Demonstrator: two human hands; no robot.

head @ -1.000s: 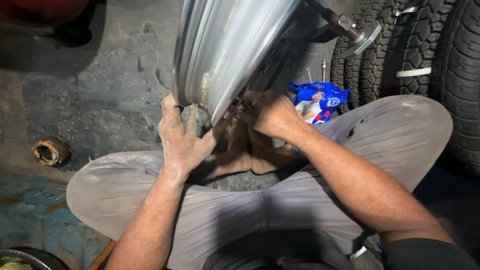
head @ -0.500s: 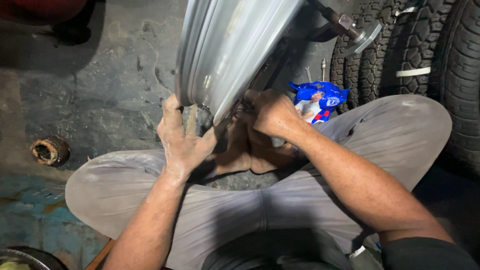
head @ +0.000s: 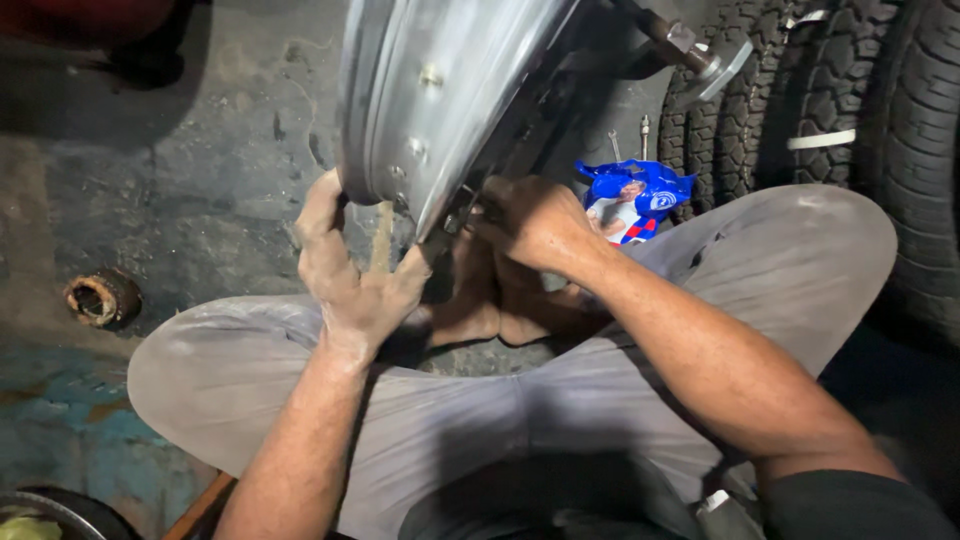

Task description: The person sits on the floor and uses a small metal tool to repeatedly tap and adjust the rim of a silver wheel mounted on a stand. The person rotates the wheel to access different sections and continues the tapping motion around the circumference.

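Rim (head: 440,90) was bright metal, dusty, with small nipples along its well; it stood upright over the person's crossed legs. Left hand (head: 350,270) clasped its lower edge. Right hand (head: 535,220) was curled behind the rim; what it gripped could not be told. Tyres (head: 850,120) crowded the right side; a blue packet (head: 635,200) lay near the right hand. Bare floor (head: 200,180) lay to the left.

Both hands, left (head: 355,285) and right (head: 530,220), reach forward, fingers curled.

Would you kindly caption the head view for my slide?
Seated cross-legged, left hand steadies a metal wheel rim while right hand works beneath it.
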